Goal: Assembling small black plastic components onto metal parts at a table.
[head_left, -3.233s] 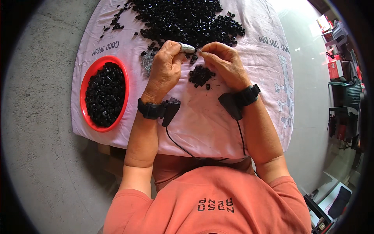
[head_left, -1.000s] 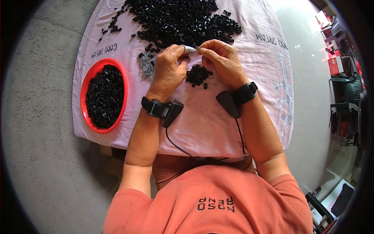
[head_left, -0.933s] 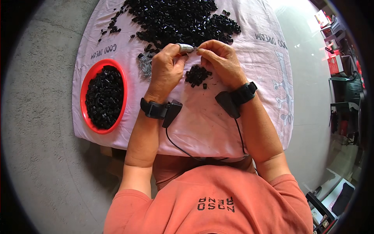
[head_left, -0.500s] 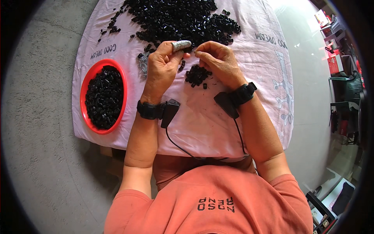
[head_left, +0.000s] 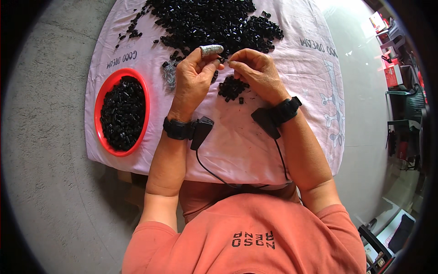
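Observation:
My left hand is closed in a pinch above the table, its index finger wrapped in a silvery-grey covering. A small black plastic piece shows at its fingertips. Just to the right, my right hand pinches thumb and forefinger together; whatever lies between them is too small to make out. The two hands' fingertips are close but apart. Below them lies a small heap of black plastic pieces. Beside my left hand is a little pile of thin silvery bits, partly hidden by the hand.
A large heap of black pieces covers the far side of the table. At the left stands a red oval basin filled with similar pieces. A pale pink cloth covers the table. Cables hang from black wrist devices.
My left hand has shifted slightly to the right, and its thumb and fingers have changed position a little. My right hand stays almost still.

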Action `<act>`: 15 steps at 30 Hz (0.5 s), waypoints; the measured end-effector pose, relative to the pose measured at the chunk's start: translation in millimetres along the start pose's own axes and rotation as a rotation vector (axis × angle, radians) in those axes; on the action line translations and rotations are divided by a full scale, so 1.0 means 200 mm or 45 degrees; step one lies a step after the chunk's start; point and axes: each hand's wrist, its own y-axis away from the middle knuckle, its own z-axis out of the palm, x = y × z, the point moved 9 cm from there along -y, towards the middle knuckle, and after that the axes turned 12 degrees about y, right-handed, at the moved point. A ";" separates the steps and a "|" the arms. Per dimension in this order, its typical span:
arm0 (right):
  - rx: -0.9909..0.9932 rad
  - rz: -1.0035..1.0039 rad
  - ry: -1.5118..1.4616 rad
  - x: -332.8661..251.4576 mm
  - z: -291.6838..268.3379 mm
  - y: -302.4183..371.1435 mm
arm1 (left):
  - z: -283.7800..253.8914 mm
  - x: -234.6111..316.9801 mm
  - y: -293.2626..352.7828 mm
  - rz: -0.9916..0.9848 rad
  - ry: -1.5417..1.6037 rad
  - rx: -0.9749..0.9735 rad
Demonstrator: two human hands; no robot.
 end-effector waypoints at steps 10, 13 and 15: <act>-0.013 0.014 0.035 0.00 0.01 0.01 | 0.02 0.00 0.00 0.056 -0.095 -0.050; -0.012 0.007 0.037 -0.01 0.01 0.01 | 0.02 -0.01 0.01 0.052 -0.081 -0.047; -0.009 -0.013 0.027 -0.02 0.02 0.01 | 0.02 -0.02 0.00 0.043 -0.060 -0.049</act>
